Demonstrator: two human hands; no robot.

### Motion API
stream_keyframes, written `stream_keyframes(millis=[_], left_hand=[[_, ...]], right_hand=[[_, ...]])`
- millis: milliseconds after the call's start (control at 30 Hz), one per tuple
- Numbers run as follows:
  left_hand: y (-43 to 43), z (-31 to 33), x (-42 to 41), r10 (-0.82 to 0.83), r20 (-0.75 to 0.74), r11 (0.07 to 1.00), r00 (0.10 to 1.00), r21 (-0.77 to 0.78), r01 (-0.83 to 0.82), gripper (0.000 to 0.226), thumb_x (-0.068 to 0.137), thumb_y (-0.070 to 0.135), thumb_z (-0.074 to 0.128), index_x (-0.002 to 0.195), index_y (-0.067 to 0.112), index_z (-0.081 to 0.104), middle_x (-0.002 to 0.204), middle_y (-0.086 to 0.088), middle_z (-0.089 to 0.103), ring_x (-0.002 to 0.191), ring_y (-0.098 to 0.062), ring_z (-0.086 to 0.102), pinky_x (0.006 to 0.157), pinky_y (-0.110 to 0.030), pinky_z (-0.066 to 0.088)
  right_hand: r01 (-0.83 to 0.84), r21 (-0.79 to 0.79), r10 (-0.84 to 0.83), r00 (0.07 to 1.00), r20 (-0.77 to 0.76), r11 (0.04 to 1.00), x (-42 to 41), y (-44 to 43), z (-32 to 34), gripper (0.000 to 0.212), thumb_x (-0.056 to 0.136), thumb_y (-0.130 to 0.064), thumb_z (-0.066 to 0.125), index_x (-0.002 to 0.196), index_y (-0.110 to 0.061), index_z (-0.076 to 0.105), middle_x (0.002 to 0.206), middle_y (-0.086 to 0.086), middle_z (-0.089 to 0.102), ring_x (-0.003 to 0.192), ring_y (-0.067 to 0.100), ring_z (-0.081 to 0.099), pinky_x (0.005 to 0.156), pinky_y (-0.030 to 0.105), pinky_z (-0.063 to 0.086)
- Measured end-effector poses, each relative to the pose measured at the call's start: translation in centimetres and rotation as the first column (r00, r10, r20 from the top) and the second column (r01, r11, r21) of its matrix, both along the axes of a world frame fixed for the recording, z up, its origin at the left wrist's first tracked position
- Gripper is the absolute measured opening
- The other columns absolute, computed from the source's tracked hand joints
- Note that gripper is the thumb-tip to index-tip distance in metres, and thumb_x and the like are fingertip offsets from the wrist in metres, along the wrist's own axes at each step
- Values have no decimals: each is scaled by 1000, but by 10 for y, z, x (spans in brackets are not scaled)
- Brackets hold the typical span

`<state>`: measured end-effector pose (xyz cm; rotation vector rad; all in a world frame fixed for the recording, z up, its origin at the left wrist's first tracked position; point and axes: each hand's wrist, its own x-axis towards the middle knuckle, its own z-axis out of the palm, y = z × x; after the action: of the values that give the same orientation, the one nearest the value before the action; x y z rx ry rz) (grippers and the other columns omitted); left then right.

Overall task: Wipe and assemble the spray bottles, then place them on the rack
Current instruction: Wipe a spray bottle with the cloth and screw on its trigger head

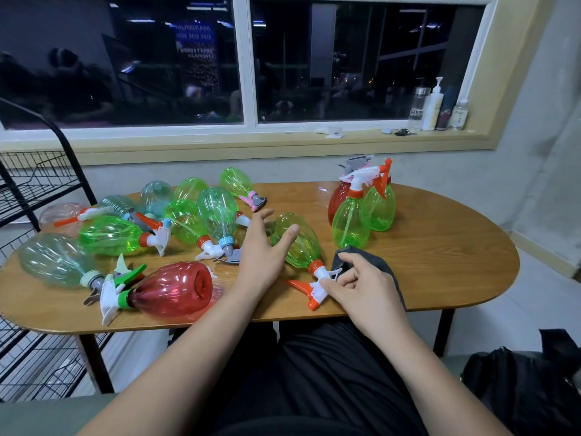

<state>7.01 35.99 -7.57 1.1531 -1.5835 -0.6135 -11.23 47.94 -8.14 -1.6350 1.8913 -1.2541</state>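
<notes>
The rack (41,184) stands at the far left, just beside the table (456,247). On the left half of the table a pile (132,228) of bottles lies on their sides, close together. The red bottle (176,287) lies near the front edge. It is round, so I think one push could roll it off.

In the middle, the left hand (261,250) is wide open with fingers spread, at the belly of the green bottle (298,243), which lies on its side. I cannot tell if it touches. If it comes down carelessly, it may knock the pile beside it.

The right hand (361,284) holds the cloth (344,256) under curled fingers, and its thumb touches the spray head (317,287). With the cloth in the same hand this hold looks weak, so the bottle may slip or turn.

The upright bottles (350,221) stand just behind the cloth, where a wide wiping move could tip them.
</notes>
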Motion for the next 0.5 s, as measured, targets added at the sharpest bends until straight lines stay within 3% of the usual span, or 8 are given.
stream_keyframes(millis=[133,267,333,500], left_hand=[[-1,0,0,20,-7,1000,1000,-14,-20,65,94,56,72,147,29,46,139,5,56,124,-5,54,103,-31,46],[-1,0,0,19,-41,1000,999,-7,-19,63,95,60,68,147,30,46,141,6,55,127,-7,53,105,-32,45],[-1,-1,0,15,-47,1000,999,4,-15,63,96,64,64,146,31,46,142,5,55,130,-9,52,107,-34,44],[0,0,0,18,-56,1000,998,-4,-19,60,97,66,59,144,30,46,146,7,52,131,-11,48,110,-35,41]], right_hand=[[-15,-24,18,993,120,1000,1,1,4,63,84,-35,90,141,-28,64,83,-19,74,82,-7,67,73,6,47],[19,-120,4,981,193,993,-2,0,9,56,81,-29,91,132,-31,68,86,-12,74,80,6,71,81,29,59],[26,-173,11,978,210,985,-2,0,13,52,82,-26,91,128,-35,69,86,-13,73,79,8,71,82,32,60],[-32,-318,35,999,5,948,9,6,12,49,84,-15,88,128,-30,72,88,-13,68,84,9,66,76,17,54]])
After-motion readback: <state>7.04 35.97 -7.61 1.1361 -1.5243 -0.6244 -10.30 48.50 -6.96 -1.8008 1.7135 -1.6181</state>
